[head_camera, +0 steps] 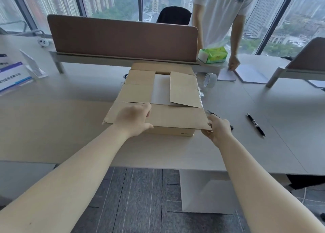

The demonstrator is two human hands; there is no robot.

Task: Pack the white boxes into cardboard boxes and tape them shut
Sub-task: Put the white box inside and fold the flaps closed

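One cardboard box (158,99) is being closed on the bench (52,127), straight ahead of both hands. Its near flap (175,117), lying crosswise, is being pressed by the flat, relaxed left hand (134,120) and pinched at its corner by the right hand (217,128). One white box (161,88) is showing between two side flaps. One tape roll (209,79) is standing beyond the right hand, two pens beside it.

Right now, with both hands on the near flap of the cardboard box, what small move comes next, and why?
Probably fold the near flap down over the box. The left hand rests on it, the right hand pinches its corner, both side flaps already lie inward over the white box, and the tape roll waits nearby.
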